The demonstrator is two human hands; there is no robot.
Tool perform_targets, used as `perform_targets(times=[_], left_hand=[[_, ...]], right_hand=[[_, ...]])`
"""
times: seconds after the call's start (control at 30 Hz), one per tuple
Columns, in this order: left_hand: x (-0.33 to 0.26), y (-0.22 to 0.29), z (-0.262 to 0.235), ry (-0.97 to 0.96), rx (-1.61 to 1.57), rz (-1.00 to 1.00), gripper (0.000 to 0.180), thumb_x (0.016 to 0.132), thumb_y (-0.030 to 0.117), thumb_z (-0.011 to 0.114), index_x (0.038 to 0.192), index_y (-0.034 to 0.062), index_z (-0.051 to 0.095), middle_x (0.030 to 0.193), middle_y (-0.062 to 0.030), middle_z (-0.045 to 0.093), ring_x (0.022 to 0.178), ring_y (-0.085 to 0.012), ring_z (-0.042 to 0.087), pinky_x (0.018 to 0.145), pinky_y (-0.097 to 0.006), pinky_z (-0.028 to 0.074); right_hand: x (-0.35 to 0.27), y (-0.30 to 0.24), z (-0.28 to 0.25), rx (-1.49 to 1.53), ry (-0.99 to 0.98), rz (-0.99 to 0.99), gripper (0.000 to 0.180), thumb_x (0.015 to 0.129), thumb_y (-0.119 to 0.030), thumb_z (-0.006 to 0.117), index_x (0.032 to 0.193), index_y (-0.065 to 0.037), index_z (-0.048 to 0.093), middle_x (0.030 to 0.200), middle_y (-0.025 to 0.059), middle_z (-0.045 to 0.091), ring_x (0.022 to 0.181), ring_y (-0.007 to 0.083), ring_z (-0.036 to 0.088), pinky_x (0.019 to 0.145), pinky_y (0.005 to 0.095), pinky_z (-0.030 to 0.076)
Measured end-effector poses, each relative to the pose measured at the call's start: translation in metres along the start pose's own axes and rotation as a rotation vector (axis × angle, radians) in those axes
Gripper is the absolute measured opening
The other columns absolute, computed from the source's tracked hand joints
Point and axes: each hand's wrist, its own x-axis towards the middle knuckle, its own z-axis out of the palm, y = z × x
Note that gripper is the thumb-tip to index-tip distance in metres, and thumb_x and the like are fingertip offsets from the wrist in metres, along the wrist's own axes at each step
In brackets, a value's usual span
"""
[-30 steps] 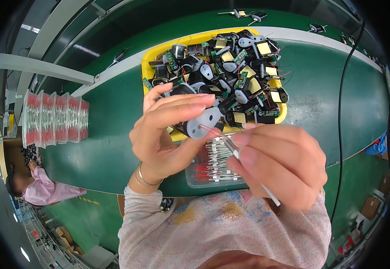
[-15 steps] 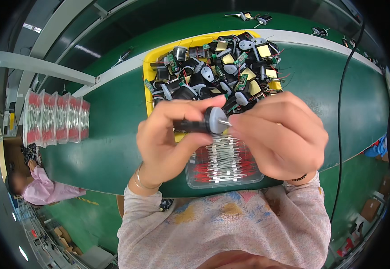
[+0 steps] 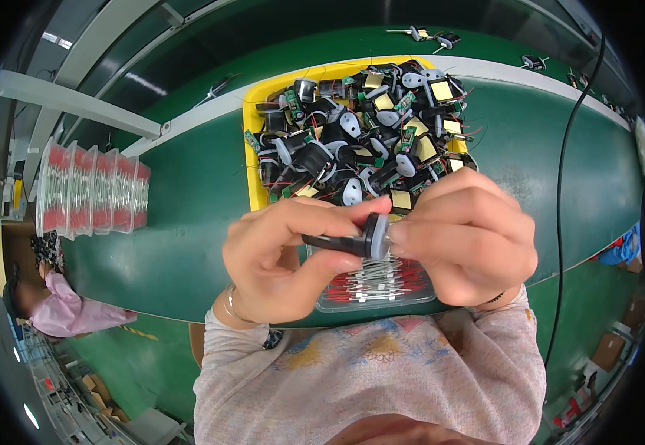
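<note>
My left hand pinches a small black part with a grey round end cap, held sideways in front of my chest. My right hand presses against the cap end with its fingers curled around it. Both hands meet over a clear plastic tray of thin parts with red and white leads. Behind them a yellow bin is piled with several black and grey parts, small green boards and yellow-taped blocks.
A green workbench with a white strip runs across the view. A row of clear trays with red parts lies at the left. A black cable hangs at the right. Another person in pink sits at the lower left.
My right hand has come in from the lower right and closed onto the cap end of the part. The part has turned from face-on to sideways between both hands.
</note>
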Motion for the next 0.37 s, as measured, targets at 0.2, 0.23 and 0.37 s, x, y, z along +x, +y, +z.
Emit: perform_targets(times=[0.2, 0.23, 0.37], left_hand=[[-0.002, 0.002, 0.01, 0.07, 0.292, 0.16, 0.02, 0.064, -0.006, 0.069, 0.08, -0.0062, 0.057, 0.083, -0.0226, 0.064, 0.076, -0.0249, 0.066, 0.064, -0.025, 0.05], [-0.002, 0.0, 0.01, 0.067, 0.323, 0.17, 0.02, 0.064, -0.006, 0.069, 0.08, -0.0058, 0.056, 0.083, -0.0224, 0.064, 0.077, -0.0255, 0.066, 0.064, -0.024, 0.05], [0.01, -0.024, 0.006, 0.053, -0.058, 0.039, 0.026, 0.073, 0.001, 0.069, 0.094, -0.0039, 0.055, 0.095, -0.0234, 0.062, 0.087, -0.0367, 0.062, 0.071, -0.024, 0.05]], right_hand=[[-0.002, -0.004, 0.003, -0.031, 0.035, 0.012, 0.03, 0.051, 0.014, 0.06, 0.078, 0.0, 0.064, 0.071, 0.0094, 0.06, 0.055, 0.0197, 0.053, 0.049, 0.0274, 0.043], [-0.002, -0.003, 0.003, -0.036, 0.035, 0.056, 0.029, 0.053, 0.014, 0.061, 0.078, 0.0, 0.064, 0.072, 0.01, 0.06, 0.056, 0.0203, 0.054, 0.05, 0.0276, 0.044], [0.004, 0.009, 0.005, -0.047, 0.096, 0.295, 0.02, 0.063, 0.004, 0.063, 0.081, -0.002, 0.067, 0.082, 0.0112, 0.065, 0.065, 0.0259, 0.061, 0.055, 0.0279, 0.049]])
